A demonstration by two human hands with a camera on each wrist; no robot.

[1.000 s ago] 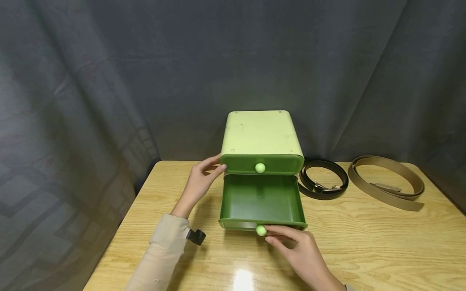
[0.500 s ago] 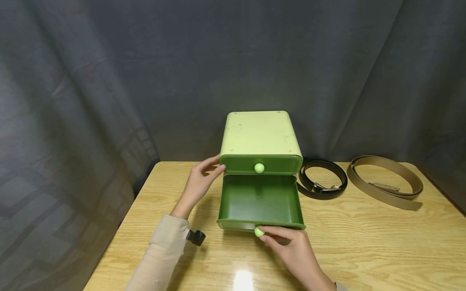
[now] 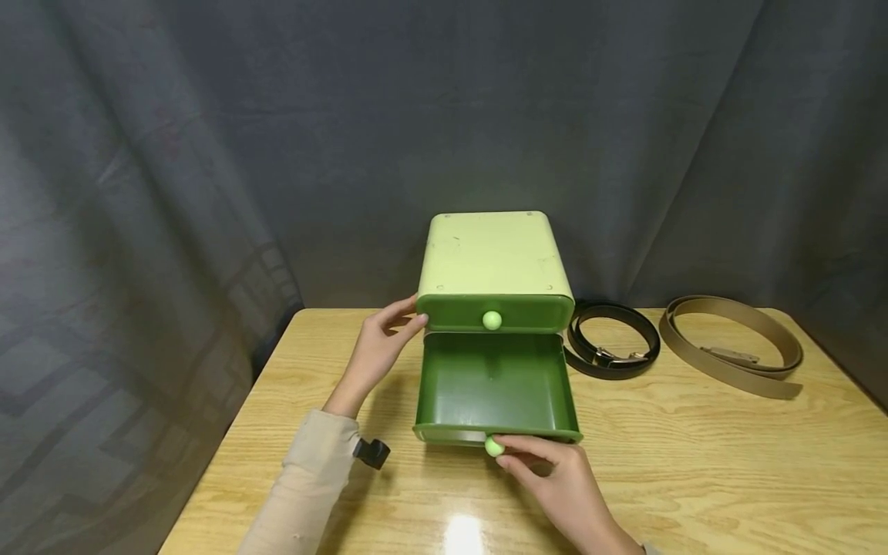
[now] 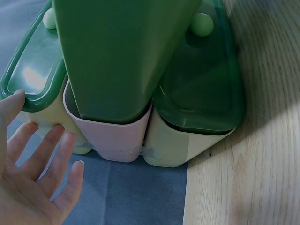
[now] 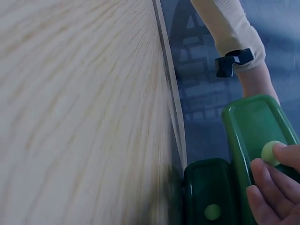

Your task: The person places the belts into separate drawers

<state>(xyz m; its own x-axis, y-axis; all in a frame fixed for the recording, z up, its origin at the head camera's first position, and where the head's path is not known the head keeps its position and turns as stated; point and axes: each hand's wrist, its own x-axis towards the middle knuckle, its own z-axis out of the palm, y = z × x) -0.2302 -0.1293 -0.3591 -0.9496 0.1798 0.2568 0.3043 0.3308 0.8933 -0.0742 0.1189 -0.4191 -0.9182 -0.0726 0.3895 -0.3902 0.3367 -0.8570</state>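
Note:
A small drawer unit (image 3: 496, 250) with a pale yellow-green top stands on the table in the head view. Its middle drawer (image 3: 492, 385) is pulled well out, and its dark green inside holds nothing. My right hand (image 3: 558, 478) pinches that drawer's round light green knob (image 3: 494, 446) between thumb and fingers. At the unit's upper left corner rests my left hand (image 3: 378, 347), thumb on the edge of the closed top drawer's front (image 4: 35, 70) and straight, spread fingers along the side. The left wrist view also shows the closed bottom drawer (image 4: 201, 84).
A coiled black belt (image 3: 613, 370) with a metal buckle lies right of the unit. Farther right is a coiled tan belt (image 3: 735, 374). Behind the wooden table (image 3: 694, 478) hangs a dark grey curtain (image 3: 486, 100).
The middle drawer has come slightly farther out toward me, with my right hand still on its knob. My left hand stays at the unit's corner.

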